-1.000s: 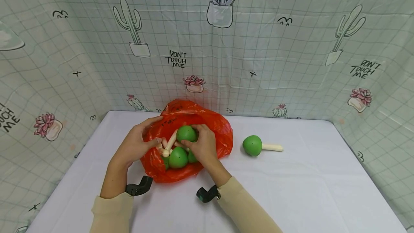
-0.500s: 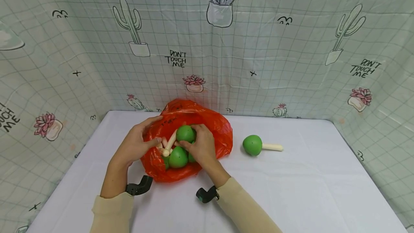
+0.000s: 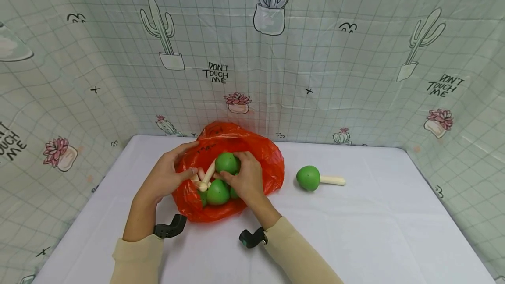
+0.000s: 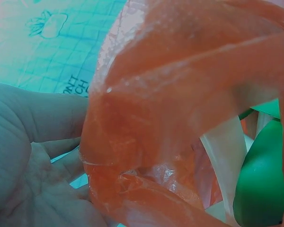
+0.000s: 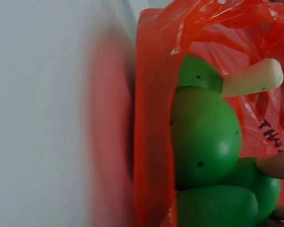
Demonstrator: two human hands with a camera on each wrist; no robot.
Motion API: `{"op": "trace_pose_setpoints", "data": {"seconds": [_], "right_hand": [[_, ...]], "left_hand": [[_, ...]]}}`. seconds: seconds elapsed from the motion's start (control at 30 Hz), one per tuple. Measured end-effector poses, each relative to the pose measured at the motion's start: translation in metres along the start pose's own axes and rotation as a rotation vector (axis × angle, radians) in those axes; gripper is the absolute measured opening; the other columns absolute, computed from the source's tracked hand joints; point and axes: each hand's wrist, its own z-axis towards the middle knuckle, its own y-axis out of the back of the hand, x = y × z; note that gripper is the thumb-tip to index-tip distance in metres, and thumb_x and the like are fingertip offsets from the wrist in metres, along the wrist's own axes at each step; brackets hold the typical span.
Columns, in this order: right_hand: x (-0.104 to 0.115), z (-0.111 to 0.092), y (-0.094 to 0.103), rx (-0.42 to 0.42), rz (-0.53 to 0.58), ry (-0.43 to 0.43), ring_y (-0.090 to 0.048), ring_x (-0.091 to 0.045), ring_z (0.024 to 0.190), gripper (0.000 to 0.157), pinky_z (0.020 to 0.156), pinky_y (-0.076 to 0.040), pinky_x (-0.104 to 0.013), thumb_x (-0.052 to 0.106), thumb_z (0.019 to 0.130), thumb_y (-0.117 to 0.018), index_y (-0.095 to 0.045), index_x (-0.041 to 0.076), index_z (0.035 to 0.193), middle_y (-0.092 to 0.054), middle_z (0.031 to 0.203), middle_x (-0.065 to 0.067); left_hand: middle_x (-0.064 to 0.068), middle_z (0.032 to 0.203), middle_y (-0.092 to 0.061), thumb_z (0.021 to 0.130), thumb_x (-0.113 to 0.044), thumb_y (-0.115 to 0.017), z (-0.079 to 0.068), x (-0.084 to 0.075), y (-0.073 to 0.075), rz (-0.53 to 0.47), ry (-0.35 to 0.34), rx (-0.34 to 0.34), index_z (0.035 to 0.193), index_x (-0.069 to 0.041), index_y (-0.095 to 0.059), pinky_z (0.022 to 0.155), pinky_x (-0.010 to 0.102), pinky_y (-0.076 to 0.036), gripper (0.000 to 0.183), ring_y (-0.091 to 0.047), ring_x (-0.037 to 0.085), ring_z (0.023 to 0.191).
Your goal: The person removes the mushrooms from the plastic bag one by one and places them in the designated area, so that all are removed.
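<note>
A red plastic bag (image 3: 273,161) lies on the table with its mouth toward me, holding several maracas with green heads and cream handles. My left hand (image 3: 166,181) grips the bag's left rim, thumb inside and fingers behind the plastic; the left wrist view shows the film (image 4: 132,123) between them. Inside the mouth, my right hand (image 3: 249,178) pinches the head of one maraca (image 3: 225,162) between thumb and fingers. Below it lies another maraca (image 3: 218,192). In the right wrist view, green heads (image 5: 206,137) crowd against the bag's edge, with fingertips (image 5: 279,165) on one at the right.
A single maraca (image 3: 308,178) lies on the white table (image 3: 375,222) right of the bag, its handle pointing right. Behind the table hangs a checked cloth (image 3: 335,65) printed with potted cacti. Black wrist cameras (image 3: 171,227) sit at both wrists, low over the table.
Very little differs: the right hand and the maraca it pinches have shifted slightly left. The left hand and the bag stay in place.
</note>
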Motion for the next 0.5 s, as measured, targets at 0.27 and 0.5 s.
{"op": "trace_pose_setpoints", "data": {"seconds": [0.27,0.5], "right_hand": [[0.006,-0.002,0.009,-0.011,0.071,0.007,-0.067,-0.030,0.107,0.055,0.091,-0.061,-0.044,0.024,0.082,-0.092,-0.070,-0.001,0.126,-0.069,0.119,-0.012],[0.012,-0.003,0.017,-0.027,0.161,0.020,-0.068,-0.030,0.109,0.055,0.091,-0.062,-0.043,0.019,0.081,-0.093,-0.071,-0.001,0.127,-0.070,0.120,-0.012]], "left_hand": [[0.022,0.159,-0.046,0.095,0.008,-0.068,0.000,-0.001,0.000,0.004,0.002,-0.002,0.157,-0.004,-0.046,0.116,0.064,-0.039,0.067,-0.046,0.046,0.143],[0.024,0.159,-0.045,0.096,0.007,-0.068,-0.001,-0.003,0.001,0.016,0.024,0.001,0.159,-0.005,-0.044,0.114,0.065,-0.040,0.068,-0.045,0.047,0.143]]}}
